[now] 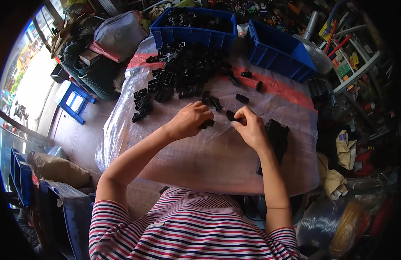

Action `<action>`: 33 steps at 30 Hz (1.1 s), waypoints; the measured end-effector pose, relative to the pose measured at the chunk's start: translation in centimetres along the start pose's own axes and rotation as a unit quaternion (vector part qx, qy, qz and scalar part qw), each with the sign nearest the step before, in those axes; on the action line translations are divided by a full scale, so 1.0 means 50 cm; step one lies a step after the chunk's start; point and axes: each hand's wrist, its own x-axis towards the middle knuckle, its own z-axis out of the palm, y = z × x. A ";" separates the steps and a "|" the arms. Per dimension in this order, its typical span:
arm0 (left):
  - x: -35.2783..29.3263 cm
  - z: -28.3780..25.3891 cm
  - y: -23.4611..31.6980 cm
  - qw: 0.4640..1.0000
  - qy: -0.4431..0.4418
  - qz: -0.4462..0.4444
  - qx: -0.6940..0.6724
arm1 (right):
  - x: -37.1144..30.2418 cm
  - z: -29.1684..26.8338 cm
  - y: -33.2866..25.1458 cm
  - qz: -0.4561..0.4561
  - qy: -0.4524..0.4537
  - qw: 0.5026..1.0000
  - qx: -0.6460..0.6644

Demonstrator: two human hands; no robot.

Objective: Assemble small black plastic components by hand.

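Note:
My left hand (192,119) is closed over a small black plastic part (207,124), whose end shows below the fingers. To its right, my right hand (251,125) pinches another black plastic part (231,115) between thumb and fingertips. The two hands are apart, above a table covered with a woven plastic sheet (192,160). Just beyond them lie a few loose black parts, one (216,103) close to my left fingers and one (242,98) farther right. A large heap of similar black parts (183,71) spreads over the far left of the table.
At the far edge stands a blue crate (194,36) filled with black parts. Another blue crate (278,56) is to its right. A flat black stack (276,138) lies beside my right forearm. A blue stool (73,100) stands on the floor at left; shelving and clutter crowd the right.

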 end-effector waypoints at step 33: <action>-0.009 0.007 0.065 0.471 0.277 -0.338 -0.766 | 0.043 0.012 -0.055 -0.135 -0.025 0.990 -0.018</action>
